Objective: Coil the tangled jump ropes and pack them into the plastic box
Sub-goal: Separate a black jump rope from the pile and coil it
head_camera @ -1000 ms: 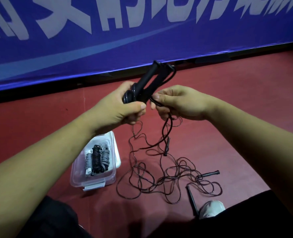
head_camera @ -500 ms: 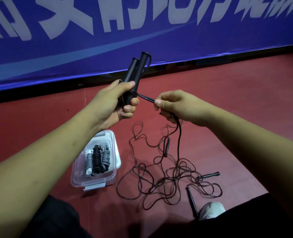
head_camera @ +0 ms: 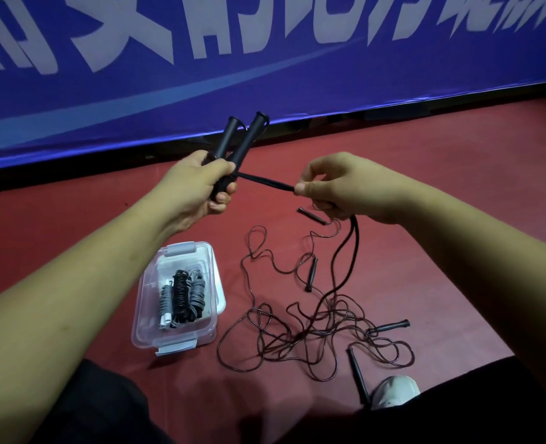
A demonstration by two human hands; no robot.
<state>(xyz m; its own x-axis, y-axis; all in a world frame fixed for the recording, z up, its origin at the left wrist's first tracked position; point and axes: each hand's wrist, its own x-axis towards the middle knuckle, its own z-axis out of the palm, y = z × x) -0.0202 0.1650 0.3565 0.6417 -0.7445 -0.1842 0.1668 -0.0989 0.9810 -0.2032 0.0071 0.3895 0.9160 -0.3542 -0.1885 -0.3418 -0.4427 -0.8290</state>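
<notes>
A red sports floor (head_camera: pixel 457 187) is seen, bordered at the far side by a blue banner (head_camera: pixel 297 75) with white lettering. Two black jump-rope handles (head_camera: pixel 242 139) are gripped side by side in the left hand (head_camera: pixel 198 184), whose fingers are curled round their lower ends, while the upper ends are pointed up and away towards the banner. A doubled black cord (head_camera: pixel 265 182) is stretched from that fist to the right hand (head_camera: pixel 345 187), where it is pinched between thumb and fingertips. From under the right hand the cord is let down in two strands to the floor.

A clear plastic box (head_camera: pixel 182 342) with grey latches is set on the floor, below the left forearm and nearer the person than both hands. Inside it, coiled ropes (head_camera: pixel 182 296) in black and grey are laid side by side. Just right of the box, a tangle of thin dark ropes (head_camera: pixel 313 331) is spread over the floor, and the hanging cord is met by it. Four loose black handles are scattered through that tangle, all right of the box: one (head_camera: pixel 312 215) under the right hand, one (head_camera: pixel 311 274) in the middle, one (head_camera: pixel 388 326) further right, and one (head_camera: pixel 358 374) nearest the person, beside a pale shoe (head_camera: pixel 396 390).
</notes>
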